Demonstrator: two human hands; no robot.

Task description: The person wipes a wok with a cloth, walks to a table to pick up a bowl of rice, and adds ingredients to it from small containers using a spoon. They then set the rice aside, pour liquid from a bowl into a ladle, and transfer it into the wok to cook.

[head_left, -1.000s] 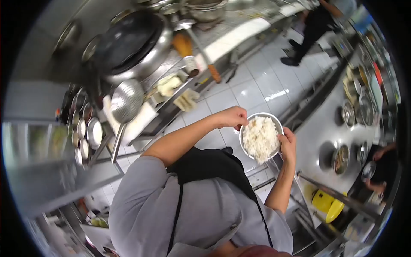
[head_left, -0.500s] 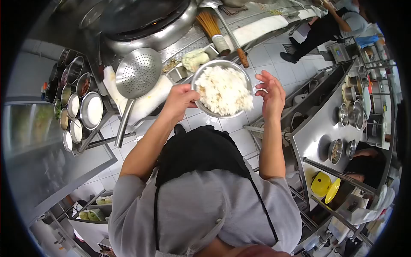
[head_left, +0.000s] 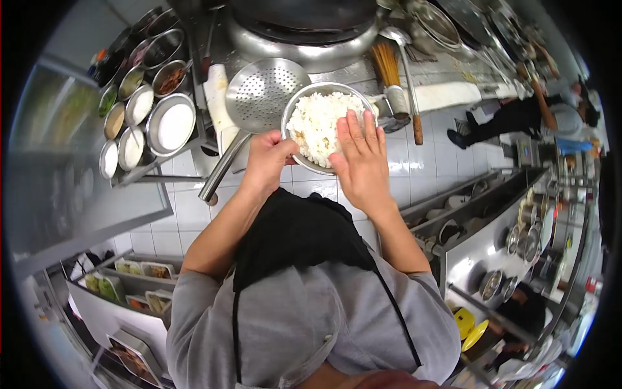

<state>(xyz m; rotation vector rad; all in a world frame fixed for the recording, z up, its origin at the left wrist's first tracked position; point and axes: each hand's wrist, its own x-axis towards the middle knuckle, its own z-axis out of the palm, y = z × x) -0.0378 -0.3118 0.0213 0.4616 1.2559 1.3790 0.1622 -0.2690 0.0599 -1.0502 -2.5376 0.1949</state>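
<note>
A metal bowl (head_left: pixel 315 166) full of white rice (head_left: pixel 317 123) is held up in front of my body. My left hand (head_left: pixel 267 157) grips its left rim, the thumb over the edge. Flat on the right side of the rice lies my right hand (head_left: pixel 363 155), fingers stretched out and covering part of it. Behind the bowl, to the left, rests a perforated metal strainer (head_left: pixel 265 91) with its handle pointing down toward me.
A wok (head_left: pixel 304 16) sits on the stove at the top. Ingredient bowls (head_left: pixel 171 123) fill a rack at left. A bamboo brush (head_left: pixel 387 68) and a ladle (head_left: pixel 413 91) lie beyond the bowl. Another person (head_left: pixel 518 120) stands at upper right.
My right hand has moved left from beside the bowl onto the rice. The view has turned, so the stove and ingredient rack appear farther right. My left hand keeps its grip.
</note>
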